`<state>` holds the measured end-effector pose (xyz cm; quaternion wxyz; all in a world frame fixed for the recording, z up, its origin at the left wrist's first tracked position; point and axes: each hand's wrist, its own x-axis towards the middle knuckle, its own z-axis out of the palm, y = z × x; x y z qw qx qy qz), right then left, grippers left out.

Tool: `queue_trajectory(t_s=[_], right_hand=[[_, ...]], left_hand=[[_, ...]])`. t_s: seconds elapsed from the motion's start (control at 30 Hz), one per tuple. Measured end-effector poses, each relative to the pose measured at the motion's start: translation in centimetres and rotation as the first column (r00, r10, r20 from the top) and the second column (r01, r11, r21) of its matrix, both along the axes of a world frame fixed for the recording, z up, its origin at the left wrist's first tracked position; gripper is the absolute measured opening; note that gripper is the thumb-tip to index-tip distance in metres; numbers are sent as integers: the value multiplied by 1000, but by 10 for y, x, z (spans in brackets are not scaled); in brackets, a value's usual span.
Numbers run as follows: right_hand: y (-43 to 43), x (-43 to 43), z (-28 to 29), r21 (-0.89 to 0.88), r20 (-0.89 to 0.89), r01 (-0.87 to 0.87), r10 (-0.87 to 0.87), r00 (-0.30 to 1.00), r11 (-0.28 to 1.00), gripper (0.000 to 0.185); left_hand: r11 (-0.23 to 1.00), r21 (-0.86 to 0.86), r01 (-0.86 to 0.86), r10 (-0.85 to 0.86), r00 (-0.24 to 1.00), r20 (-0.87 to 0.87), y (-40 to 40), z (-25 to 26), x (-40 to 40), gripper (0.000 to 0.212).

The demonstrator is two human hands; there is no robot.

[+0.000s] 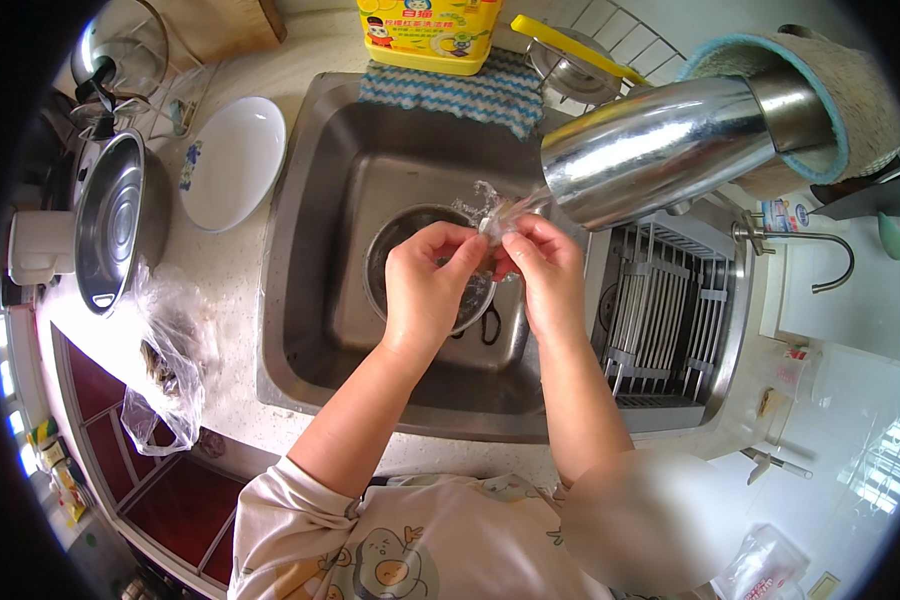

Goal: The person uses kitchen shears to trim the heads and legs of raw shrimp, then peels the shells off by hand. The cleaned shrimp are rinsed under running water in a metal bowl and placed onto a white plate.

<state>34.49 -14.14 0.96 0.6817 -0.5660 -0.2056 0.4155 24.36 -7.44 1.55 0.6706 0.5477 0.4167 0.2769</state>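
Both hands are over the stainless steel sink (322, 300), close together under a stream of running water. My left hand (435, 281) pinches a small wet item between thumb and fingers. My right hand (536, 262) has its fingertips on the same item from the other side. Splashing water and the fingers hide most of it, so its kind cannot be told. Below the hands a round metal bowl (379, 259) stands on the sink floor, partly hidden by them. Dark scissor-like handles (490, 324) lie beside the bowl. The large shiny metal faucet (652, 150) reaches in from the upper right.
Left of the sink are a white oval plate (232, 165), a metal basin (116, 225) and a clear plastic bag (169, 375) with dark contents. A striped cloth (450, 94) hangs over the back edge near a yellow detergent jug (429, 34). A metal drying rack (656, 307) sits right.
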Motion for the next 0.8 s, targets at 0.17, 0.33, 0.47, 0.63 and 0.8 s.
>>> queue_trajectory(t_s=[0.17,0.33,0.47,0.63,0.8], right_hand=[[2,-2,4,14,-26,5,-4,1000,1000,10],[4,-2,2,-35,108,-23,27,994,999,16],[1,-3,0,-17,-11,47,-47,999,999,16],[0,-2,3,8,3,2,-2,1000,1000,15],[0,-1,5,17,-8,4,-4,1000,1000,13]], left_hand=[[993,-116,-32,38,998,52,-1,3,1,12],[997,78,-8,13,998,-67,-4,5,2,12],[1000,12,-20,20,999,-28,-3,2,1,13],[999,-46,-21,21,1000,-3,-3,7,1,13],[996,-85,-30,35,998,54,-5,4,2,12]])
